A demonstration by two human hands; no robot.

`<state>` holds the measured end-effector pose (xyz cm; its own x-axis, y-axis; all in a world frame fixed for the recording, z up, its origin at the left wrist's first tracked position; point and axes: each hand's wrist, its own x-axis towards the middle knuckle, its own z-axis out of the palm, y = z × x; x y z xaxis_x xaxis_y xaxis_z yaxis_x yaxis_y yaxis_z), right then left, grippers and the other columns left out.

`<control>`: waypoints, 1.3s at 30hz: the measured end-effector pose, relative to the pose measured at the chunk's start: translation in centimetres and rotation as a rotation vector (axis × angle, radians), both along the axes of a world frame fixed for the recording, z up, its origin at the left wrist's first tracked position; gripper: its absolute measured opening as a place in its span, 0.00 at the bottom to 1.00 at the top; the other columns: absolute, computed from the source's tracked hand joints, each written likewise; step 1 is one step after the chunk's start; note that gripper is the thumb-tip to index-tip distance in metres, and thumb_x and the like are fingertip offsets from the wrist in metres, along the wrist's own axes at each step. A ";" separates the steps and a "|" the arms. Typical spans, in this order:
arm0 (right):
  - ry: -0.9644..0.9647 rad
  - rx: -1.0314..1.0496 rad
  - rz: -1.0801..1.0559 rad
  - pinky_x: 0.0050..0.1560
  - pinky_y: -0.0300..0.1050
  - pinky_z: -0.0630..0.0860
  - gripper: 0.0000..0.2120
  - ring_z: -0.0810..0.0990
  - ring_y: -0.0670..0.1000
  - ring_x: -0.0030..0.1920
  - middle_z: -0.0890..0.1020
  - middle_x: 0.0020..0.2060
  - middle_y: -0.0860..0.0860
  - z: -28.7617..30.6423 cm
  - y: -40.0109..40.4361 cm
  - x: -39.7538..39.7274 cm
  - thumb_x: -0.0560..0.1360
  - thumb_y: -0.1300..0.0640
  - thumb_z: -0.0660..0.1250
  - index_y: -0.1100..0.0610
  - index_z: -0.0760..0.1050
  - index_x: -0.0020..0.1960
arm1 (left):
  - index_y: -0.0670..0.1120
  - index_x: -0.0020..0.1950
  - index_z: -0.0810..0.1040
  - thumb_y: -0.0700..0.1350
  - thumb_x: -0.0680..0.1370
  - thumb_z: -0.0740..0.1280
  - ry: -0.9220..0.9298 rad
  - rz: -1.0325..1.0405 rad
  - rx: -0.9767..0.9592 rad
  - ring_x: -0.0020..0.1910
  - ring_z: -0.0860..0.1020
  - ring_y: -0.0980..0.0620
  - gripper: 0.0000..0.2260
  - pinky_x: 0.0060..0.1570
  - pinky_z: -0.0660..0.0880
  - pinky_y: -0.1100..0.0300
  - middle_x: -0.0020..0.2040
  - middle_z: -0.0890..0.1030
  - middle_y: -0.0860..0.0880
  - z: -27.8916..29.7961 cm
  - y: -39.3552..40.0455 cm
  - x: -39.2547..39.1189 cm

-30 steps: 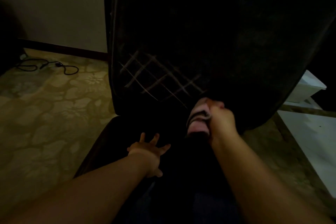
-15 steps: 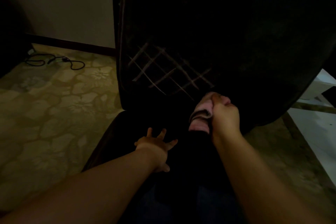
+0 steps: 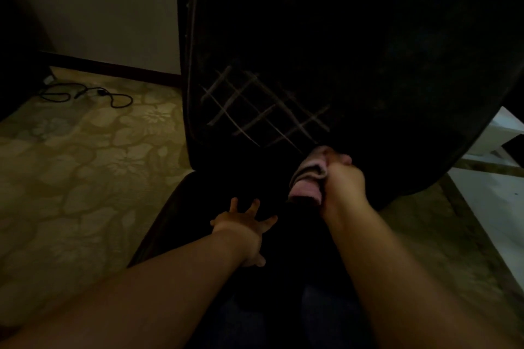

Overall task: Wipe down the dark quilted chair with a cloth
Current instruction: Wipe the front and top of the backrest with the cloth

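We hold the bunched pink cloth (image 3: 309, 176) against the lower edge of the dark quilted chair's (image 3: 354, 51) backrest, where it meets the seat; our right hand (image 3: 344, 184) has its fingers curled tight around it. Our left hand (image 3: 243, 225) lies on the seat, fingers straight and spread apart. Off the chair's left edge a black cable (image 3: 88, 95) lies on the floral carpet (image 3: 85, 164) near the wall.

Single head-worn wide-angle view, looking forward and steeply down along both forearms. Close to the dark quilted chair (image 3: 326, 51), whose backrest fills upper centre. Patterned floor (image 3: 85, 167) at left, wall (image 3: 107, 3) beyond. No second view.
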<state>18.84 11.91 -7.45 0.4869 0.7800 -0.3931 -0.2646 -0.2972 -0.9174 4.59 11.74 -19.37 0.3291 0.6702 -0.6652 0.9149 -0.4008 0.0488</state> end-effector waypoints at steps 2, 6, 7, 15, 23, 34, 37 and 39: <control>0.009 -0.073 0.059 0.36 0.44 0.73 0.11 0.74 0.49 0.33 0.75 0.37 0.51 -1.6 0.0 -0.3 0.82 0.60 0.59 0.53 0.69 0.42 | 0.70 0.79 0.37 0.67 0.75 0.69 0.011 0.001 0.001 0.80 0.36 0.33 0.47 0.70 0.64 0.30 0.83 0.34 0.54 0.0 0.1 0.1; -0.090 -0.064 0.042 0.33 0.42 0.73 0.11 0.74 0.49 0.33 0.75 0.36 0.51 -2.0 0.1 -0.5 0.82 0.60 0.59 0.53 0.69 0.41 | 0.70 0.79 0.36 0.68 0.75 0.69 0.024 0.007 -0.009 0.80 0.36 0.33 0.47 0.70 0.65 0.29 0.82 0.33 0.54 -0.1 0.1 0.2; -0.087 -0.021 0.018 0.33 0.41 0.75 0.10 0.76 0.49 0.34 0.76 0.36 0.52 -1.5 0.1 -0.7 0.82 0.60 0.60 0.55 0.71 0.42 | 0.70 0.79 0.36 0.68 0.75 0.69 0.025 0.005 -0.012 0.80 0.36 0.33 0.47 0.70 0.65 0.30 0.82 0.33 0.54 -0.1 0.2 0.2; -0.001 -0.048 -0.011 0.29 0.37 0.75 0.11 0.77 0.51 0.37 0.76 0.37 0.52 -3.0 0.7 -1.3 0.82 0.61 0.59 0.55 0.71 0.41 | 0.70 0.79 0.36 0.67 0.75 0.69 0.025 0.007 -0.017 0.80 0.35 0.33 0.46 0.70 0.65 0.30 0.83 0.34 0.54 0.2 0.1 0.2; 0.031 0.085 0.012 0.38 0.44 0.76 0.09 0.78 0.51 0.36 0.78 0.36 0.53 -1.9 0.8 -2.3 0.81 0.59 0.62 0.57 0.73 0.42 | 0.70 0.79 0.37 0.68 0.75 0.69 0.007 -0.007 -0.038 0.80 0.36 0.32 0.46 0.71 0.64 0.29 0.83 0.34 0.54 0.1 0.4 -0.1; 0.187 -0.077 0.065 0.34 0.43 0.76 0.05 0.76 0.51 0.34 0.76 0.39 0.53 -2.2 2.1 -2.2 0.81 0.59 0.58 0.57 0.72 0.51 | 0.70 0.79 0.37 0.68 0.75 0.69 0.000 -0.001 -0.030 0.79 0.35 0.32 0.46 0.70 0.64 0.29 0.82 0.33 0.55 -0.1 0.2 -0.2; 0.248 0.004 -0.045 0.32 0.41 0.77 0.07 0.80 0.53 0.34 0.78 0.37 0.55 -0.9 1.7 -1.6 0.80 0.58 0.61 0.61 0.75 0.49 | 0.70 0.79 0.37 0.68 0.75 0.69 0.006 0.001 -0.050 0.79 0.35 0.32 0.46 0.71 0.63 0.29 0.82 0.33 0.54 0.3 0.3 -0.1; 0.266 -0.011 -0.054 0.33 0.42 0.76 0.08 0.79 0.52 0.35 0.77 0.36 0.55 -1.0 1.0 -1.4 0.81 0.59 0.61 0.60 0.75 0.46 | 0.70 0.79 0.37 0.67 0.76 0.68 0.010 0.006 -0.047 0.80 0.35 0.33 0.46 0.71 0.64 0.29 0.82 0.33 0.55 0.4 0.2 0.0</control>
<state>17.40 12.95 -8.47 0.4065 0.7506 -0.5209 -0.5114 -0.2856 -0.8105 4.59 11.98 -19.00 0.3179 0.6400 -0.6995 0.9179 -0.3925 0.0580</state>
